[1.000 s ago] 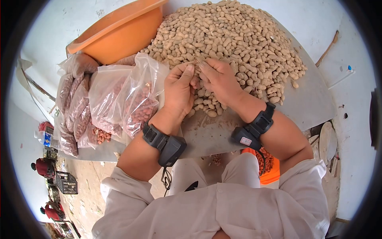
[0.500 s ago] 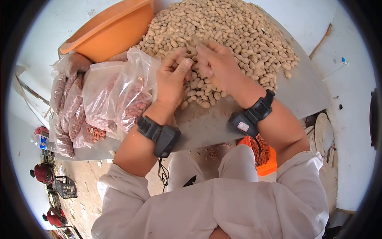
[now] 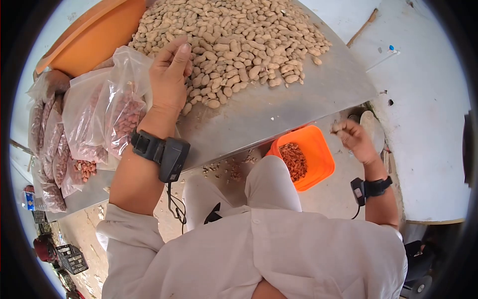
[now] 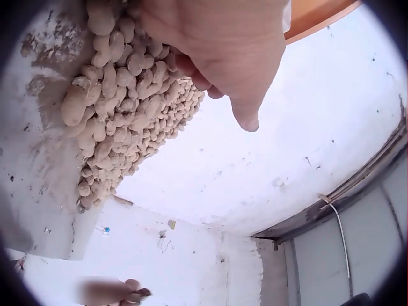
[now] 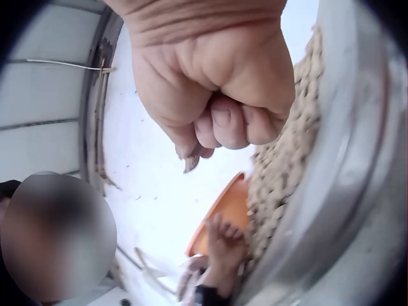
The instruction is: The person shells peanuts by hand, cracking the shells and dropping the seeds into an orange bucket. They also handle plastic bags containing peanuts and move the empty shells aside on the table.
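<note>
The left hand [image 3: 169, 79] is over the left edge of a heap of unshelled peanuts [image 3: 244, 45], fingers loosely bent; any small thing in its palm is hidden. In the left wrist view, that hand [image 4: 217, 51] has its thumb extended above the peanuts [image 4: 121, 95]. Out past the table's right side, the right hand [image 3: 356, 142] pinches a small brownish piece [image 3: 336, 127], apparently peanut shell. The right wrist view shows this hand [image 5: 220, 89] with curled fingers and the shell piece [image 5: 190, 162] at its thumb tip.
Clear bags of red kernels [image 3: 89, 114] lie left on the metal table [image 3: 274, 107]; an orange basin [image 3: 94, 37] stands behind them. Below the table edge is an orange bucket [image 3: 318, 159] with reddish contents. Black crates [image 3: 72, 259] stand on the floor at far left.
The hands, together at the heap before, are now apart: the right hand has swung far right beyond the table edge. The left remains by the heap. The head view has shifted right.
</note>
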The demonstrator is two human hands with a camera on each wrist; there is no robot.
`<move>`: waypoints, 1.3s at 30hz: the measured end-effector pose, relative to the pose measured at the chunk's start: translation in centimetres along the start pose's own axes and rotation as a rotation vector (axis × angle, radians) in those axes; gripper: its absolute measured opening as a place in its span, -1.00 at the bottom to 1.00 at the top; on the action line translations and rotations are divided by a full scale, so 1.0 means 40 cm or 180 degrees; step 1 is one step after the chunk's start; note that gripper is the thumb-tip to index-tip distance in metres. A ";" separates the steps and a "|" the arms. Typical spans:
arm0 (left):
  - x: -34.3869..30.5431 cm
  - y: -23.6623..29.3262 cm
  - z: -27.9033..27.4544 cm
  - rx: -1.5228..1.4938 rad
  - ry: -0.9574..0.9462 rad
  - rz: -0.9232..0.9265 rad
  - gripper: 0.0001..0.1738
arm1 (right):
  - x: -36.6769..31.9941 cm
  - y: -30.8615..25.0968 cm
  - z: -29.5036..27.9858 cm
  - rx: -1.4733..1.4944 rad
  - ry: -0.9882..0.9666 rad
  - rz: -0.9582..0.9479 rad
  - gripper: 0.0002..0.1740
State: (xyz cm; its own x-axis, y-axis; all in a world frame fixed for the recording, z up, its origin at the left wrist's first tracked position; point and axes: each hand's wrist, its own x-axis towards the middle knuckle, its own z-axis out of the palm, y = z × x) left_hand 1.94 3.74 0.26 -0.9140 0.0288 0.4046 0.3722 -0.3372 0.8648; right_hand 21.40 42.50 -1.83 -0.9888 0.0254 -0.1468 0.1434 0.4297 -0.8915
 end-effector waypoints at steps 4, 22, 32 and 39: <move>-0.008 0.007 0.012 -0.0013 -0.0027 0.0044 -0.67 | -0.035 0.301 -0.028 -0.1484 0.0751 0.0271 -0.81; -0.055 0.059 0.061 -0.1979 -0.1675 -0.2837 -0.32 | 0.285 -0.462 0.350 -0.1186 -0.0090 -0.2473 -0.86; -0.027 0.002 0.017 -0.2307 -0.1206 -0.2625 -0.65 | 0.440 -0.294 0.041 -0.2404 0.0807 -0.1167 -0.54; -0.038 0.021 0.036 -0.1970 -0.1091 -0.2636 -0.67 | 0.396 -0.209 -0.003 -0.2462 -0.0196 -0.0442 0.09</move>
State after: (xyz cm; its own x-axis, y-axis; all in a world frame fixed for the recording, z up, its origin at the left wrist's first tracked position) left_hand 3.89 4.76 0.81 -0.7145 0.6938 -0.0901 -0.5719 -0.5050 0.6464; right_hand 4.53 39.41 3.36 -0.9884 -0.1149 -0.0996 -0.0725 0.9319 -0.3555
